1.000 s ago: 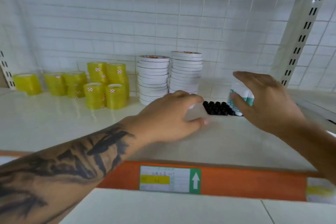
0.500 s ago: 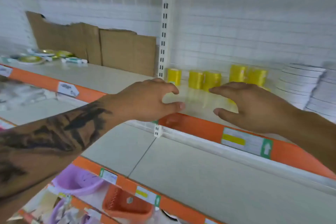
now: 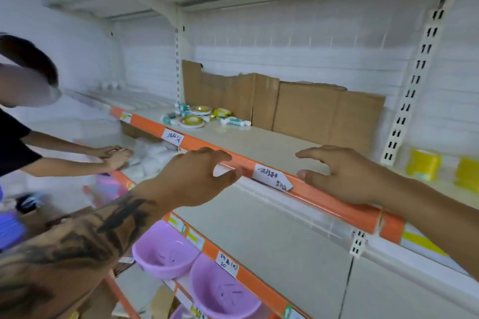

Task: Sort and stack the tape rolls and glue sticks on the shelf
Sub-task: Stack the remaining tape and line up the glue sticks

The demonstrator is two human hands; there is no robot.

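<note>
A loose pile of flat tape rolls (image 3: 193, 121) and white-and-green glue sticks (image 3: 234, 121) lies on the beige shelf (image 3: 259, 141), far left of my hands, in front of brown cardboard. Yellow tape rolls (image 3: 423, 164) stand on the neighbouring shelf section at the right edge. My left hand (image 3: 199, 176) hovers at the orange shelf edge with fingers loosely spread and holds nothing. My right hand (image 3: 339, 173) reaches over the shelf edge, fingers extended, empty.
Brown cardboard sheets (image 3: 305, 109) lean against the back wall. An orange price rail (image 3: 324, 198) with paper labels runs along the shelf front. Purple plastic bowls (image 3: 166, 251) sit on a lower shelf. Another person's hands (image 3: 114, 155) work on white packets at the left.
My view has swung left from the stacked tapes to the neighbouring shelf section. My right hand no longer holds the glue stick; both hands moved left, empty.
</note>
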